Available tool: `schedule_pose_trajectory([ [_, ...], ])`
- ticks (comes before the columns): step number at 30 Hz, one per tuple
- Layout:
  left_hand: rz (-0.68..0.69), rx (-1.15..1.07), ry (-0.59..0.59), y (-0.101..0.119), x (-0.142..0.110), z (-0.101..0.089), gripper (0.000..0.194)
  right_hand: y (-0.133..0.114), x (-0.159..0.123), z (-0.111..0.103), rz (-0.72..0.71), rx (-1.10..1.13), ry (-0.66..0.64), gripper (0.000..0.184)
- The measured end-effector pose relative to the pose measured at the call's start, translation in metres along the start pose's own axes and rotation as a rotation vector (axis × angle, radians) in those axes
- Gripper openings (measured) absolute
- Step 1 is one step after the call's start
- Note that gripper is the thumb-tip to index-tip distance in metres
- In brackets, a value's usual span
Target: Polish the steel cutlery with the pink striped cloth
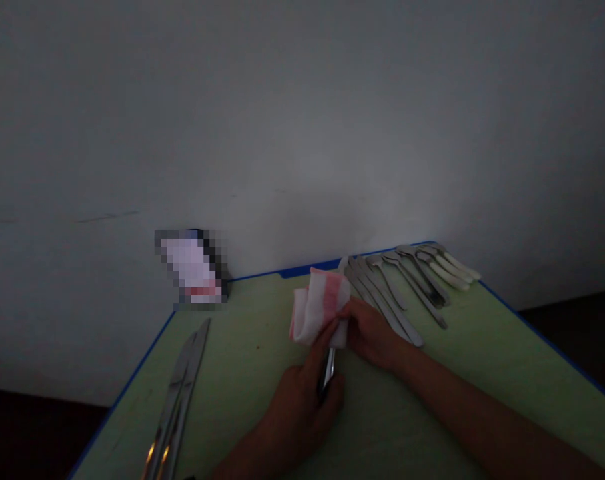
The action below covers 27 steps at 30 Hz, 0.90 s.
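My left hand (307, 400) is closed around the dark, shiny handle of a piece of cutlery (327, 370), its index finger stretched up to the cloth. A white cloth with pink stripes (319, 307) wraps the upper part of that piece, so whether it is a knife or something else is hidden. My right hand (369, 331) pinches the cloth from the right side. Just beyond the right hand lie several table knives (382, 300) with metal handles. To the left, two knives (179, 393) rest side by side on the table.
Spoons (407, 280) and white-handled cutlery (447, 270) lie in a row at the back right of the pale green table (247, 347). A blurred-out phone (192, 267) leans against the grey wall (302, 133) at the back left. Blue edging (557, 347) borders the tabletop.
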<state>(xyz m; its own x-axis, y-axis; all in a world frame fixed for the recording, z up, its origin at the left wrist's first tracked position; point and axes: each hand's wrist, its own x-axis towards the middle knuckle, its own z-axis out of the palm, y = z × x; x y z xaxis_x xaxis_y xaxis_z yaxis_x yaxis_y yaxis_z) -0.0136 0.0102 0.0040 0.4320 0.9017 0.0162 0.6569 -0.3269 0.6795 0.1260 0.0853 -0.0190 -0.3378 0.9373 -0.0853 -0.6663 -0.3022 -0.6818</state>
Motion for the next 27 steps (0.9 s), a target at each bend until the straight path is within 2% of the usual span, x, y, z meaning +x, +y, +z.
schedule_pose_trajectory([
  [16,-0.009,0.017,0.0,0.002,-0.001,-0.001,0.064,0.001,-0.002,0.002,-0.044,-0.023,-0.043,0.009],
  [21,-0.018,0.024,-0.038,0.004,-0.001,-0.002,0.065,-0.002,-0.002,0.007,0.042,0.087,-0.009,0.006],
  [27,-0.005,0.045,-0.053,0.002,0.001,-0.003,0.063,-0.003,-0.001,0.009,0.053,0.073,0.014,0.015],
])
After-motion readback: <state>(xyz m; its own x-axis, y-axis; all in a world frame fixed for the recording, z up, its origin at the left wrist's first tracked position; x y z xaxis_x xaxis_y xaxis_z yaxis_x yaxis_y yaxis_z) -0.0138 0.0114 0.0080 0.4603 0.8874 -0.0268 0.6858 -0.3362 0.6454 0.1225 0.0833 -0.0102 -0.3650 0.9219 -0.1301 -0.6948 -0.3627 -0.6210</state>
